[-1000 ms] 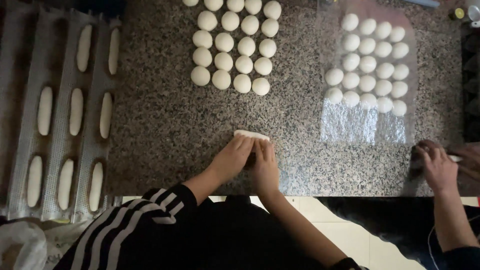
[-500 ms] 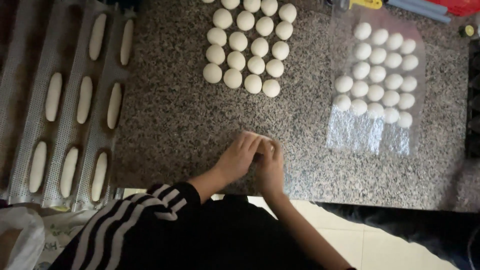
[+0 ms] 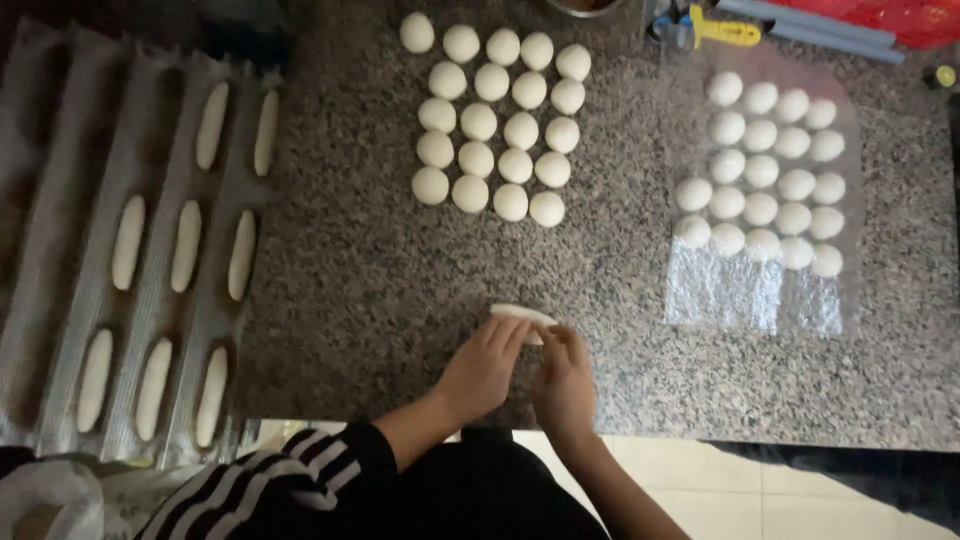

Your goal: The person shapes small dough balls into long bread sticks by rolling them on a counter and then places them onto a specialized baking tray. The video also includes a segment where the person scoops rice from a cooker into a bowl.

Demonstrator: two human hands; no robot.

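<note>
From the head view, a flattened dough piece is seen on the speckled granite counter, near its front edge, pressed under the curled fingers of the left hand and right hand. It is judged soft, light and slightly tacky, best taken by its edges. Dough balls are laid beyond, more on plastic film, and shaped loaves in a fluted tray to the left.
</note>
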